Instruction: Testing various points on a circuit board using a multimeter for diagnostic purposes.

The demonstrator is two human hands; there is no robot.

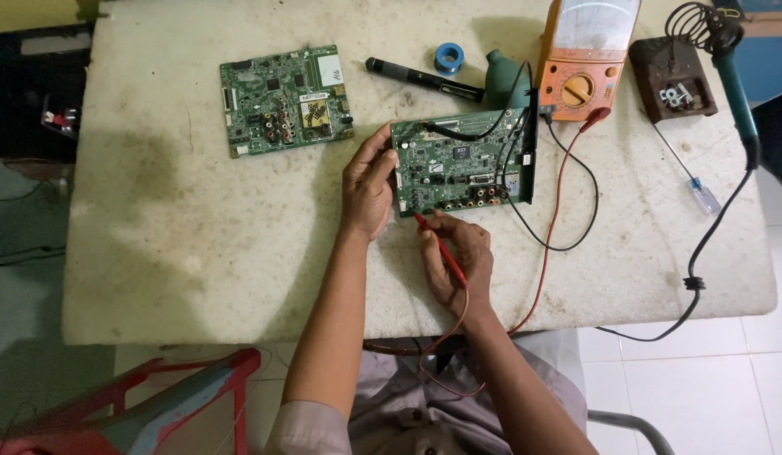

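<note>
- Worn and stained, the pale bench (197, 236) carries everything, with tiled floor showing below its near edge.
- Left hand (367, 190) is closed on the left edge of the green circuit board (458, 164), thumb on top and fingers curled under or against the side, pinning it flat.
- Right hand (460, 257) is closed around the red probe (437, 240), held pen-fashion, its tip touching the board's near edge just beyond the knuckles.
- A black probe lead (513, 198) lies across the board's far side, beyond both hands; whether its tip sits on a contact I cannot tell.
- Both leads run up to the orange analogue meter (586, 55), well beyond and to the right of the right hand.
- To do this step well, I judge: keep the left-hand grip on bare board edge only (fingers off the solder points), and hold the red tip steady and steep on a single contact so it cannot bridge neighbours.
- Glance at the meter only once the tip is settled; the red lead looping off the bench near the wrist could tug the probe if snagged.
- A second circuit board (285, 99) lies apart, beyond and left of the left hand; a soldering iron stand (673, 77) sits far right.
</note>
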